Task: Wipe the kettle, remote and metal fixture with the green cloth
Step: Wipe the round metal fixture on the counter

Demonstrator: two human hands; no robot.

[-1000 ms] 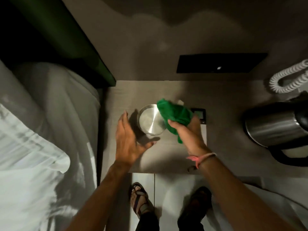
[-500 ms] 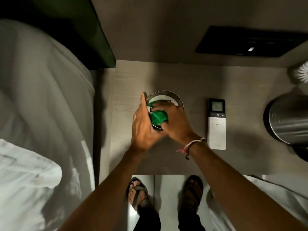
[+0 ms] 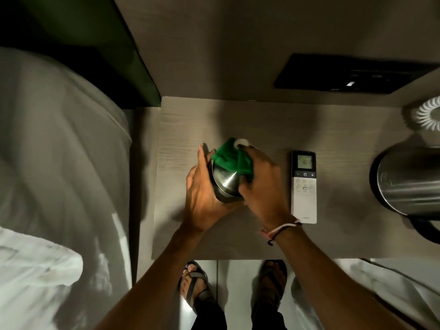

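Head view, left hand (image 3: 204, 196) cupped around left side of metal fixture (image 3: 225, 184) on table (image 3: 333, 139), right hand (image 3: 259, 184) clenched on green cloth (image 3: 232, 158) pressed over fixture top, remote (image 3: 304, 186) just right, kettle (image 3: 409, 179) far right.

We see a dim, warm-toned scene. The brightest patch falls on the back of the left hand (image 3: 204, 198), just below its fingers (image 3: 202, 156). A narrow glint runs across the metal fixture (image 3: 226, 184) between both sets of fingers. Soft shadows pool on the worktop (image 3: 262, 120) beneath the hands. Far right of the fingers, the kettle (image 3: 409, 184) smears with blur, and straight edges bow towards the frame borders.
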